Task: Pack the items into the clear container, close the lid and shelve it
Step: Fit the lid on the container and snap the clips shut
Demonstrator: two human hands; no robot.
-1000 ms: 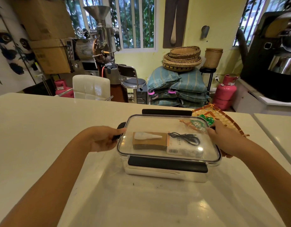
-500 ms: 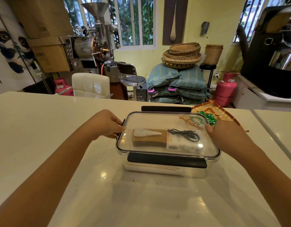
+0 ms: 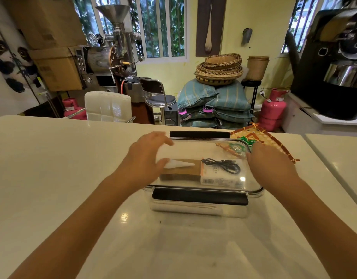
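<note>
The clear container (image 3: 199,208) stands on the white counter (image 3: 53,168) with its transparent lid (image 3: 203,150) on top. Black latches run along the front (image 3: 199,197) and the back (image 3: 199,134). Through the lid I see a brown cardboard piece (image 3: 183,175), a white cone-shaped item (image 3: 181,164), a black cable (image 3: 221,166) and a white box (image 3: 219,179). My left hand (image 3: 147,158) is over the lid's left part, fingers spread, slightly blurred. My right hand (image 3: 272,164) lies palm down over the lid's right edge; its fingertips are hard to see.
A woven tray (image 3: 274,143) with green items (image 3: 247,140) sits just behind and to the right of the container. A second counter (image 3: 338,150) lies to the right across a seam. A white chair (image 3: 108,106), stool and sacks stand beyond the far edge.
My left hand has come off the container's left side and moved up over the lid, fingers spreading. My right hand has shifted slightly inward at the right edge. The container has stayed in place.
</note>
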